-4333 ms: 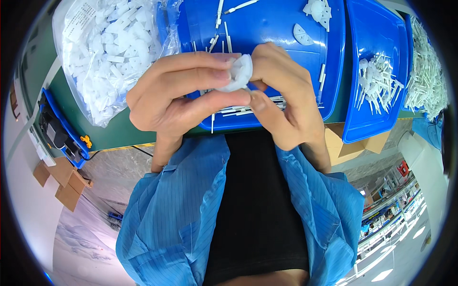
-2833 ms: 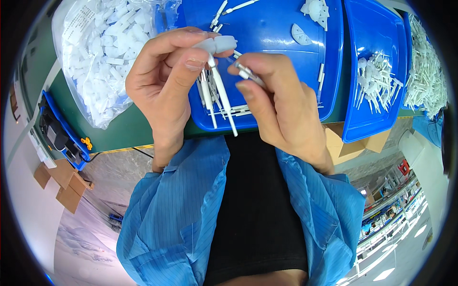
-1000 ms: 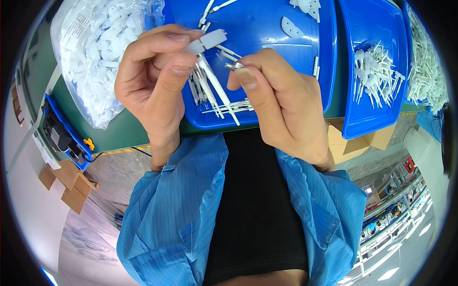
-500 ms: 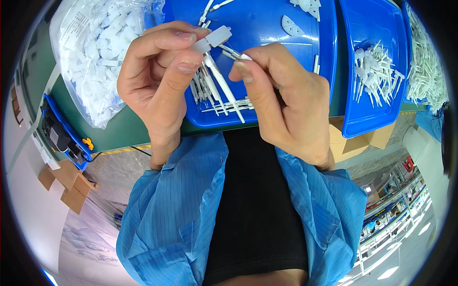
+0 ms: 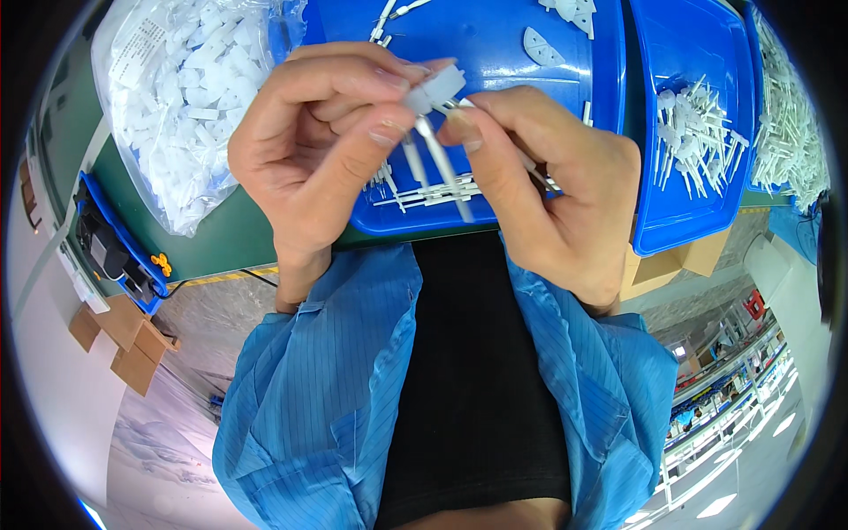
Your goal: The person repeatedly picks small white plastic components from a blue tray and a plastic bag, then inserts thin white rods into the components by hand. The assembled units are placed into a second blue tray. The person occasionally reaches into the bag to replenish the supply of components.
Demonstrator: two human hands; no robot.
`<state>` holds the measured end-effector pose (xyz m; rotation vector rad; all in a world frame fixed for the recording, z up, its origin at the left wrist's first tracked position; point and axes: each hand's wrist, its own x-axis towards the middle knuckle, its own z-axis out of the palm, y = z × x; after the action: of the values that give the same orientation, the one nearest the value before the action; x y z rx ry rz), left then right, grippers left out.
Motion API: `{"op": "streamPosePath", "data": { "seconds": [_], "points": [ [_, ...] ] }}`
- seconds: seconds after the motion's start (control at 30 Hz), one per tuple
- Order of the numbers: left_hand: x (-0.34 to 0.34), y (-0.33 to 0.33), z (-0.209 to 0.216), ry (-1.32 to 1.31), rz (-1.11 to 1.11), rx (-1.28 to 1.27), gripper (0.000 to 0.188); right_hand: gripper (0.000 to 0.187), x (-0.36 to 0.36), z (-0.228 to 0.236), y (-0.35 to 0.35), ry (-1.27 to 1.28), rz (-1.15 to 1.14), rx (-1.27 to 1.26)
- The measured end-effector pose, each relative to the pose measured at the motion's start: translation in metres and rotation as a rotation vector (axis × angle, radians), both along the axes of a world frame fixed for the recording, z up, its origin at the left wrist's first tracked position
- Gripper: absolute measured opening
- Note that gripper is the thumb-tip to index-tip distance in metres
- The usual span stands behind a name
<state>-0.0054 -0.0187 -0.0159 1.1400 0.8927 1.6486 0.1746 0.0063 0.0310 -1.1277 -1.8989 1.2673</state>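
My left hand (image 5: 309,155) pinches a small white plastic block (image 5: 442,86) between thumb and fingers. White rods (image 5: 435,150) hang down from the block, blurred by motion. Close against its right side, my right hand (image 5: 561,181) is closed on a thin rod (image 5: 539,174) with a metal-looking shaft; its end meets or nearly meets the block, and the fingertips partly hide the spot. Both hands are above a blue tray (image 5: 495,66), where more white rods (image 5: 424,196) lie along the near side. A half-round white piece (image 5: 541,47) rests farther back in it.
At the left, a clear plastic bag (image 5: 181,106) bulges with white plastic pieces. A second blue tray (image 5: 689,216) on the right carries rods with white heads (image 5: 698,132). Beyond it lies a heap of white rods (image 5: 791,115). A cardboard box (image 5: 676,265) stands below the table edge.
Both hands have shifted slightly to the right with the block and the rods. The right hand's rod has come closer to the block, and the hanging rods have swung.
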Motion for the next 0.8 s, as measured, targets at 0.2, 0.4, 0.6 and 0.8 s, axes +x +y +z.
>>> {"op": "streamPosePath", "data": {
  "seconds": [0.2,0.4,0.6,0.8],
  "points": [
    [0.001,-0.006,0.015,0.232,0.017,-0.147,0.029,0.008,-0.001,-0.009,0.001,-0.007,0.021,0.067],
    [-0.006,-0.006,0.007,0.258,0.000,-0.028,0.027,0.010,-0.002,-0.027,0.000,0.422,0.063,-0.279],
    [-0.010,-0.004,0.007,0.304,0.048,0.032,0.030,0.018,-0.012,-0.033,-0.005,0.054,-0.083,0.494],
    [-0.018,0.001,0.010,0.485,-0.064,0.216,0.041,0.021,-0.018,-0.038,-0.011,0.149,-0.141,0.507]
  ]
}}
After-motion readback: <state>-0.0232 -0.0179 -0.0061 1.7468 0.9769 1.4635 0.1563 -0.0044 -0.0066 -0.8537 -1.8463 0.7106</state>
